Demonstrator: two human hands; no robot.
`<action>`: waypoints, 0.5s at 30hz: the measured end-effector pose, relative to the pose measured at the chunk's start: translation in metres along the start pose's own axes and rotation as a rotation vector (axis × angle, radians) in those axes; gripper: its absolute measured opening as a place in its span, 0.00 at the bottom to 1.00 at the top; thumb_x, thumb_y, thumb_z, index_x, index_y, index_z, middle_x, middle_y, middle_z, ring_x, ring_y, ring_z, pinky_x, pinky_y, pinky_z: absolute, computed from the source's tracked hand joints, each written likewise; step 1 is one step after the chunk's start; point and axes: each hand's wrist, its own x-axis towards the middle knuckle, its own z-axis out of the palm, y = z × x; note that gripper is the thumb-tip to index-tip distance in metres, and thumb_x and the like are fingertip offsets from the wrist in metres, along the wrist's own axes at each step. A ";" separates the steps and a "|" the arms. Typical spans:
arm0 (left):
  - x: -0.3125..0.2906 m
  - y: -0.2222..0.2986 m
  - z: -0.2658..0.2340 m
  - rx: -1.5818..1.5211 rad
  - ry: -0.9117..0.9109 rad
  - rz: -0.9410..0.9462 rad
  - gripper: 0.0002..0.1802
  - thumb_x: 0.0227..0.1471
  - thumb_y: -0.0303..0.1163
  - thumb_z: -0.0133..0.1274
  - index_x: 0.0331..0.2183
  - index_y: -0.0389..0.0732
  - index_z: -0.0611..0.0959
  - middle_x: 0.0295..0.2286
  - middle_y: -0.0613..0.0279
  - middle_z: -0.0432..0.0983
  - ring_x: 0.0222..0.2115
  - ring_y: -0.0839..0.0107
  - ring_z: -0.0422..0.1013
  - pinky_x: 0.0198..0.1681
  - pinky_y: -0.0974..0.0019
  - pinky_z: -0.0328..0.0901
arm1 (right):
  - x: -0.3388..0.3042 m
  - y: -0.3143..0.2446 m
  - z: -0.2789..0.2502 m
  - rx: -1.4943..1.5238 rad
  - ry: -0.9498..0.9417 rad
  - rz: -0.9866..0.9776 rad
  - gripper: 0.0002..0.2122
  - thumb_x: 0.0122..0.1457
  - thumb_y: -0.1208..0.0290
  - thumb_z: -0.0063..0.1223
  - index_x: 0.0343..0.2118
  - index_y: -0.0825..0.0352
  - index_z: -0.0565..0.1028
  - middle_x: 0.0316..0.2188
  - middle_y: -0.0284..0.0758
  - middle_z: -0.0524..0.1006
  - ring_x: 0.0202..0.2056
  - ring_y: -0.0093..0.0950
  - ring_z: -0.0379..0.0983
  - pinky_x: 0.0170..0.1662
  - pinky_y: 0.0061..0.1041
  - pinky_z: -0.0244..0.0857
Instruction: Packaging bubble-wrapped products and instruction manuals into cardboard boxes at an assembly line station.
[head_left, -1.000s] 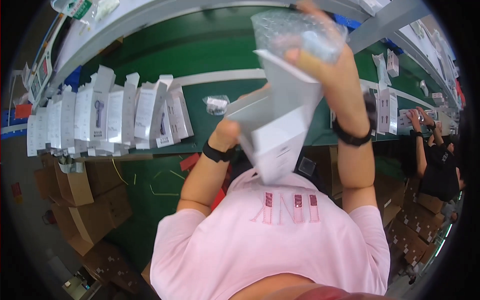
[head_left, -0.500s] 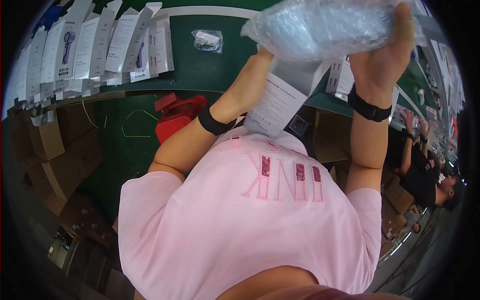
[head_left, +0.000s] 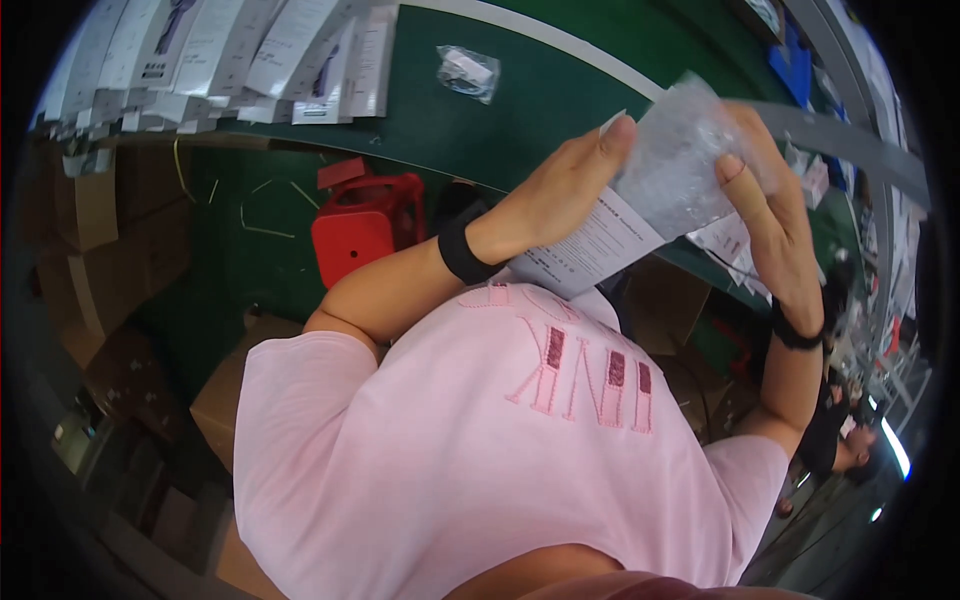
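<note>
The bubble-wrap packet (head_left: 685, 160) was up in front of the person's chest, tilted, its longer way running roughly from the top down toward the upper right end of a white box (head_left: 600, 240). From where I stood it overlapped that end; whether any of it was inside, I couldn't tell. It lay to the left of the right hand (head_left: 775, 195), which was clamped on it, thumb across the near face and most of the fingers out of sight behind. The left hand (head_left: 575, 190) lay on the packet's other side, lower and closed around the box, thumb up by the edge, its remaining fingers hidden; of the two, the right was nearer, being in contact. The box leaned, its lower end close to the pink shirt (head_left: 500, 430). Beyond, on the green table (head_left: 560, 100), lay a small clear bag (head_left: 468, 73), with a row of white cartons (head_left: 215, 60) to the left and a red stool (head_left: 370, 230) below.
</note>
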 end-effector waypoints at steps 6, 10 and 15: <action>-0.025 -0.008 -0.020 0.058 0.224 -0.124 0.39 0.58 0.65 0.34 0.33 0.34 0.75 0.26 0.63 0.71 0.29 0.73 0.65 0.33 0.68 0.61 | 0.065 0.024 0.042 -0.204 -0.605 -0.025 0.14 0.51 0.74 0.60 0.40 0.73 0.76 0.38 0.44 0.79 0.36 0.30 0.76 0.42 0.25 0.67; -0.058 -0.026 -0.080 -0.200 0.583 -0.182 0.35 0.63 0.57 0.32 0.37 0.36 0.80 0.27 0.65 0.75 0.30 0.79 0.70 0.37 0.75 0.64 | 0.158 0.078 0.081 0.251 -0.377 -0.097 0.14 0.53 0.69 0.60 0.39 0.72 0.78 0.37 0.42 0.80 0.35 0.25 0.76 0.41 0.22 0.68; -0.097 -0.012 -0.131 -0.535 0.801 -0.243 0.18 0.60 0.37 0.41 0.45 0.35 0.76 0.39 0.62 0.75 0.38 0.74 0.72 0.40 0.70 0.67 | 0.230 0.214 0.227 -0.516 0.128 -0.295 0.22 0.50 0.62 0.62 0.47 0.66 0.73 0.34 0.45 0.78 0.36 0.40 0.76 0.40 0.34 0.69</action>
